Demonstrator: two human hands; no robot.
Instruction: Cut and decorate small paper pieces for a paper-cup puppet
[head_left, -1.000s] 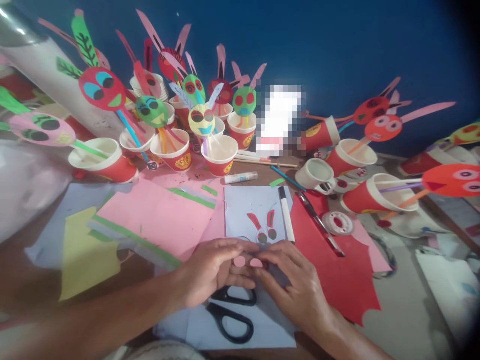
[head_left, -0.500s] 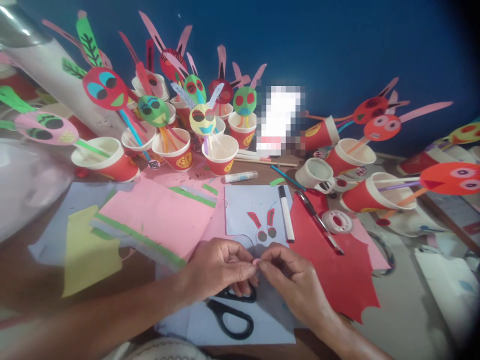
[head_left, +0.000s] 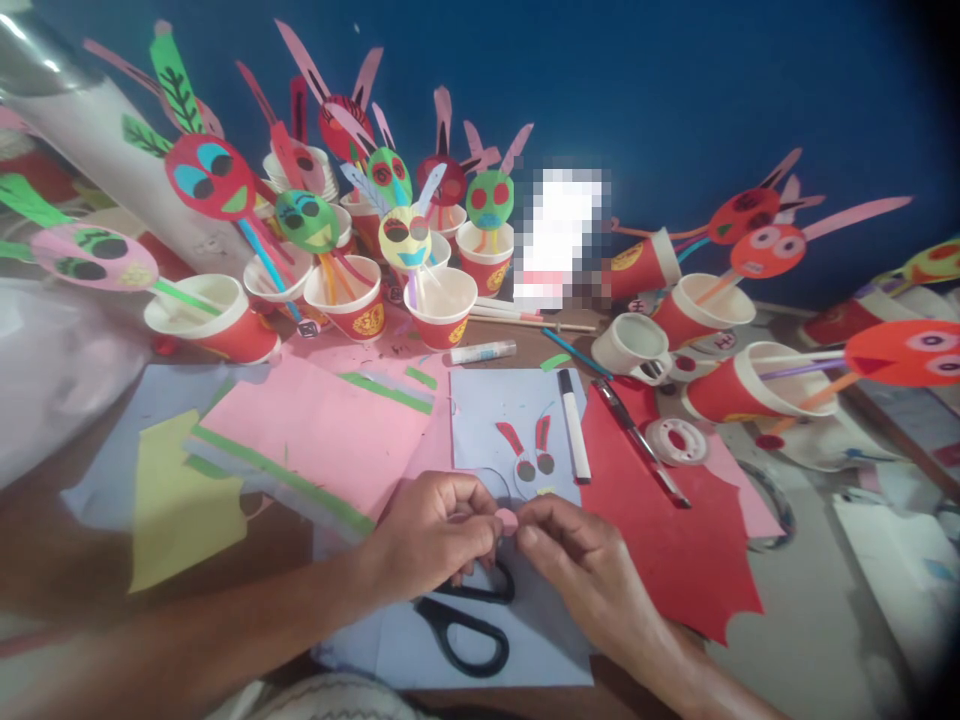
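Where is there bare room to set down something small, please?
Lower half of the red sheet: below the pen and white roll, right of the right hand. The pink sheet, edged by green strips, also looks mostly bare. It is crowded at the back, among the red cups, and near the left hand, where the scissors lie.

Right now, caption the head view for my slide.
Pink paper disc between left hand and right hand, black-handled scissors on pale blue paper.

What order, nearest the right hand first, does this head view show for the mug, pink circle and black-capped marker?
1. Pink circle, just left of the right hand.
2. Black-capped marker, straight ahead.
3. Mug, ahead and rightward.
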